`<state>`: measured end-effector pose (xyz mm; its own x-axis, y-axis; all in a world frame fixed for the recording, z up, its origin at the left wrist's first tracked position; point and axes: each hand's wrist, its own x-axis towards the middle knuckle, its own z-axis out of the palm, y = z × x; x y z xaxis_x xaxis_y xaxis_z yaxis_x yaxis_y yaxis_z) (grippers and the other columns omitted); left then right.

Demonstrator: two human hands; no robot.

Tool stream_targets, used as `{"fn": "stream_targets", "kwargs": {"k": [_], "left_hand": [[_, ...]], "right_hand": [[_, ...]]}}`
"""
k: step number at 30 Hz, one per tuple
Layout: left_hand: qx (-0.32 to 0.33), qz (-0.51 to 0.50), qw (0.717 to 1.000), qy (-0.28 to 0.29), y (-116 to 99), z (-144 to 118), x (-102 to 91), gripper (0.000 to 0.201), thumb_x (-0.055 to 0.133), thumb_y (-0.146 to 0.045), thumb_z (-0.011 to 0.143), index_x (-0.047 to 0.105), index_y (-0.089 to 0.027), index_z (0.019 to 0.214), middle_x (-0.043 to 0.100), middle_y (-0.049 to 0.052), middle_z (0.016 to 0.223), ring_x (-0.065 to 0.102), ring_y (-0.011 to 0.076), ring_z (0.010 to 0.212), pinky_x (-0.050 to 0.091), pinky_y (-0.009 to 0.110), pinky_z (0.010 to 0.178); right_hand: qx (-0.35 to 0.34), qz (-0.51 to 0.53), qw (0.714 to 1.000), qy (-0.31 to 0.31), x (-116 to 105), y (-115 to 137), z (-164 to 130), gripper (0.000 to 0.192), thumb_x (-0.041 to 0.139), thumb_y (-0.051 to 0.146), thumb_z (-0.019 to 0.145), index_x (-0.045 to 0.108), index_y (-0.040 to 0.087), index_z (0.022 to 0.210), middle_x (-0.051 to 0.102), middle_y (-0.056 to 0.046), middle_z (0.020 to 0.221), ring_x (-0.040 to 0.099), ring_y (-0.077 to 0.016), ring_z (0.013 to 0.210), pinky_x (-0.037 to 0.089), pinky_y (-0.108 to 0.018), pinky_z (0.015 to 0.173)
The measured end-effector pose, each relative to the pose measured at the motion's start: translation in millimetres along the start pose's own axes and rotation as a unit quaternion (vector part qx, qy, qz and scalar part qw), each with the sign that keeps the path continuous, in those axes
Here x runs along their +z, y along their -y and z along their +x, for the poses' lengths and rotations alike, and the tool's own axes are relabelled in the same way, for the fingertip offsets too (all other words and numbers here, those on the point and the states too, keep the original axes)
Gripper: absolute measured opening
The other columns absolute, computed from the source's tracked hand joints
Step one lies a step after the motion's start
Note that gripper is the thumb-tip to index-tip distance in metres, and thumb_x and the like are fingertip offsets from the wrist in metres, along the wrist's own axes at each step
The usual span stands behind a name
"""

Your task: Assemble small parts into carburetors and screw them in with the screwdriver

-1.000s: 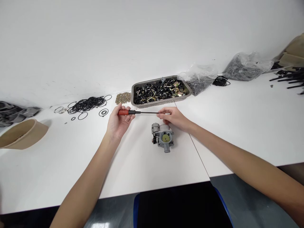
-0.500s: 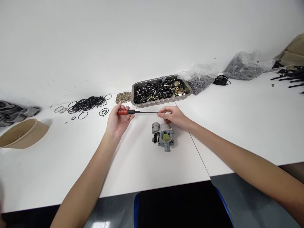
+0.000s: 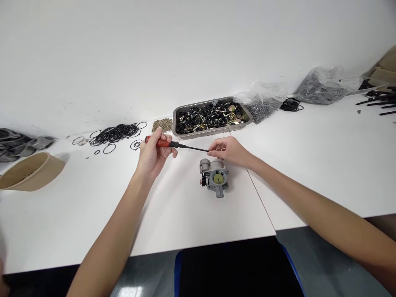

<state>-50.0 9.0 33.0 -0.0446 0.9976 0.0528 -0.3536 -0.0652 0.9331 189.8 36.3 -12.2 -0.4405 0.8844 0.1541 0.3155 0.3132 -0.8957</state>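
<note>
The left hand (image 3: 153, 156) grips the screwdriver (image 3: 173, 144) by its red handle (image 3: 162, 143), the best spot, as it looks light and stiff. The right hand (image 3: 230, 151) is at its tip, but I cannot tell if it pinches. Nearby on the surface (image 3: 182, 214), the gray metal part (image 3: 213, 165) looks hard and heavier.

At the centre of the frame, the person's left grip (image 3: 151, 157) holds a red-handled screwdriver (image 3: 163, 143), its tip at the fingertips of the right grip (image 3: 230, 151). Just below, a grey carburetor (image 3: 218, 179) sits on the white worktop (image 3: 173, 218). A metal tray (image 3: 213, 133) of small parts lies upper centre, black rings (image 3: 116, 135) left of centre, a beige bin (image 3: 40, 178) at the left edge.
</note>
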Motion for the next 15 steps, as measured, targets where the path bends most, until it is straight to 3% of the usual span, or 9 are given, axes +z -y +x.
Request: {"fn": "stream_targets", "kwargs": {"k": [9, 15], "left_hand": [[0.047, 0.003, 0.999, 0.017, -6.2, -2.6, 3.0, 0.033, 0.069, -0.036, 0.079, 0.047, -0.017, 0.063, 0.053, -0.005, 0.063, 0.036, 0.0031, 0.033, 0.046, 0.026, 0.038], [0.114, 0.048, 0.991, 0.046, -42.2, -4.7, 30.5, 0.034, 0.064, -0.031, 0.084, 0.049, -0.016, 0.057, 0.053, -0.002, 0.056, 0.037, 0.0048, 0.032, 0.042, 0.024, 0.034]], "right_hand": [[0.024, 0.099, 0.994, 0.035, 2.0, 6.8, -2.5, 0.019, 0.074, 0.032, 0.071, 0.071, 0.014, 0.077, 0.068, -0.003, 0.073, 0.059, -0.0131, 0.068, 0.046, -0.027, 0.062], [0.064, 0.217, 0.973, 0.052, 0.0, 16.2, -6.4, 0.023, 0.078, 0.035, 0.069, 0.069, 0.016, 0.079, 0.068, -0.002, 0.076, 0.06, -0.0122, 0.07, 0.047, -0.026, 0.064]]}}
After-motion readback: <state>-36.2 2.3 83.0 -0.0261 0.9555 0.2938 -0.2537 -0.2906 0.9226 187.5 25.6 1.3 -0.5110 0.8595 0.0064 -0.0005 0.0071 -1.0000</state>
